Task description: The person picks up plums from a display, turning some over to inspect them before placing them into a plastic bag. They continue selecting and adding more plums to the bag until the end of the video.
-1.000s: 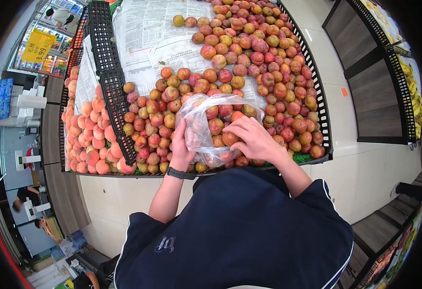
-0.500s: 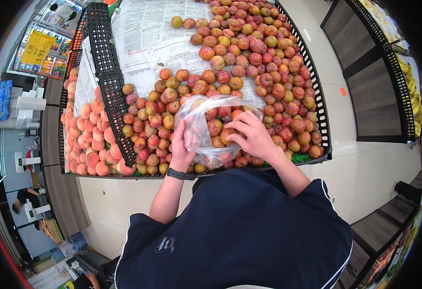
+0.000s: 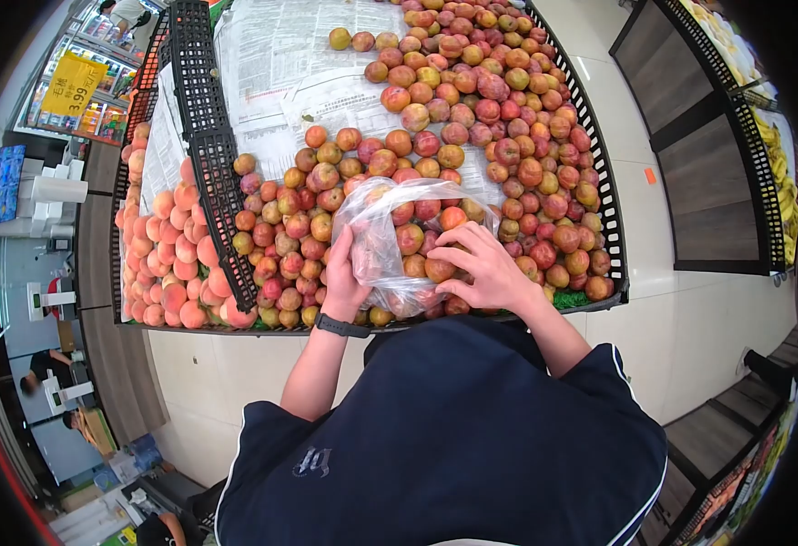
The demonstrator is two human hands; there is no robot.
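A clear plastic bag (image 3: pixel 376 238) lies over the plums at the near side of the bin, with its mouth open and several plums showing in it. My left hand (image 3: pixel 346 280), with a dark wristband below it, is closed on the bag's left side. On the right of the opening, my right hand (image 3: pixel 490 271) has its thumb and fingers around a reddish-yellow plum (image 3: pixel 438 270). An orange-red plum (image 3: pixel 453 217) sits just above those fingers. The palm side of my left hand is hidden.
Loose plums (image 3: pixel 544 173) fill the right and near parts of the black-rimmed bin, partly over newspaper (image 3: pixel 262 55). A black crate divider (image 3: pixel 208 136) separates them from peaches (image 3: pixel 176 237). Wooden stands with bananas (image 3: pixel 778 173) are at right; people and counters are at far left.
My right hand has shifted slightly right and down, its fingers a little more spread around the plum. The orange-red plum above them shows more. My left hand keeps its hold on the bag.
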